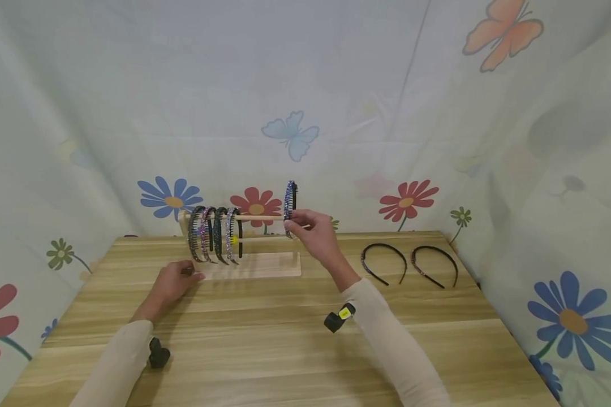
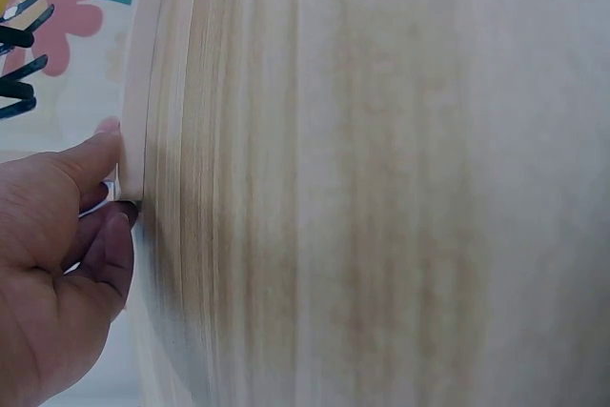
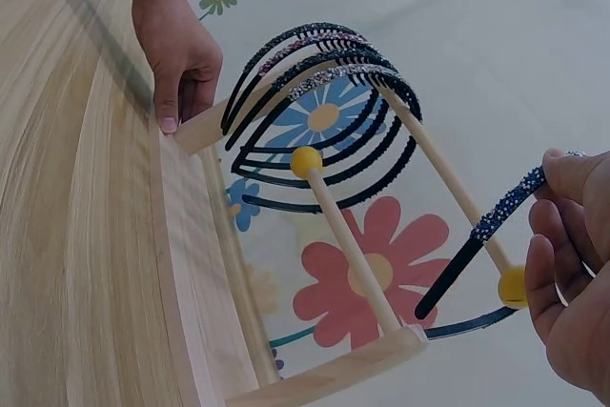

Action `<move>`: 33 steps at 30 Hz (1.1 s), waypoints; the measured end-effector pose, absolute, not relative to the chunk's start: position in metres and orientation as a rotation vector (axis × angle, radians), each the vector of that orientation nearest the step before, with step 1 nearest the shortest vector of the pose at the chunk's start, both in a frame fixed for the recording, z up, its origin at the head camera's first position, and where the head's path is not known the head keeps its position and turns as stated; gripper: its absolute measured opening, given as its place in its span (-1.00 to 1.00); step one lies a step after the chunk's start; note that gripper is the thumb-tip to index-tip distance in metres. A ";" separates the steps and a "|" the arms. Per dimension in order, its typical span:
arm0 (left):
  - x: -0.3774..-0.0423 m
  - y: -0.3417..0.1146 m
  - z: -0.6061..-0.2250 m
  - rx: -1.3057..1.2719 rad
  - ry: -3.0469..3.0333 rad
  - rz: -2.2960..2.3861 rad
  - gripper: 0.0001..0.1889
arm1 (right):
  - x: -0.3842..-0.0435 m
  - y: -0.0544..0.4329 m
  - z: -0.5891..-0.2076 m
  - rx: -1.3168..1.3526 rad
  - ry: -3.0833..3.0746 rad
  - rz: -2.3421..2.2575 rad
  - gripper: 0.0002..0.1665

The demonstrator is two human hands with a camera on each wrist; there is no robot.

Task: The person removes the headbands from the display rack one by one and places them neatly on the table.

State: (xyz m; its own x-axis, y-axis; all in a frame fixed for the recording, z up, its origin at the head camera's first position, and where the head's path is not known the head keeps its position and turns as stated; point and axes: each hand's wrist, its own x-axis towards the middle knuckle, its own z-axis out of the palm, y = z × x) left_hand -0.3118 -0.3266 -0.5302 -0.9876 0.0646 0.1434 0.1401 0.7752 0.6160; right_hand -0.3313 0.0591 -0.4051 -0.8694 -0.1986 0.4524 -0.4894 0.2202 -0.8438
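- Right hand (image 1: 315, 232): thumb and fingers pinching the glittery blue-silver headband (image 1: 288, 200), side of the band.
- That band: upright, comb teeth inside, at the free right end of the upper rod (image 1: 259, 217); left of the right hand's palm, well apart from the left hand.
- Right wrist view: the rod's yellow ball tip (image 3: 515, 286) shows between the band's two legs, close to the fingers; touching or not, cannot tell.
- Left hand (image 1: 170, 282): low at the left end of the wooden rack (image 1: 272, 267), thumb on one face, fingers curled at the edge, pinching the base corner.
- Four hung headbands (image 1: 217, 237): bunched side by side toward the rods' left end, above and right of the left hand; bare rod between them and the held one.
- Two loose headbands (image 1: 365, 267): flat on the wood-grain tabletop (image 1: 234, 339), right of the rack and right hand, side by side, apart.
- Flower-and-butterfly backdrop (image 1: 209, 85) behind.
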 end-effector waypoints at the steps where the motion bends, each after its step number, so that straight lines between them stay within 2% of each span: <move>1: -0.312 -0.327 -0.530 -0.163 -2.853 -1.003 -0.64 | -0.331 0.060 -0.405 0.641 -2.251 1.694 -0.65; 13: -0.312 -0.326 -0.531 -0.149 -2.861 -0.995 -0.66 | -0.332 0.072 -0.408 0.583 -2.233 1.724 -0.65; 24: -0.312 -0.326 -0.530 -0.144 -2.869 -1.021 -0.57 | -0.334 0.082 -0.412 0.529 -2.185 1.767 -0.71; 33: -0.313 -0.327 -0.532 -0.146 -2.866 -1.027 -0.53 | -0.333 0.089 -0.423 0.449 -2.213 1.740 -0.68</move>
State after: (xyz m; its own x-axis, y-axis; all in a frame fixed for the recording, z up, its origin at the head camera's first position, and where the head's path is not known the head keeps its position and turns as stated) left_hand -0.3131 -0.3272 -0.5318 -0.9910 0.0586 0.1203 0.1217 0.7689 0.6277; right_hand -0.3330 0.0891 -0.4230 -0.9095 -0.0642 0.4106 -0.4142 0.2217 -0.8828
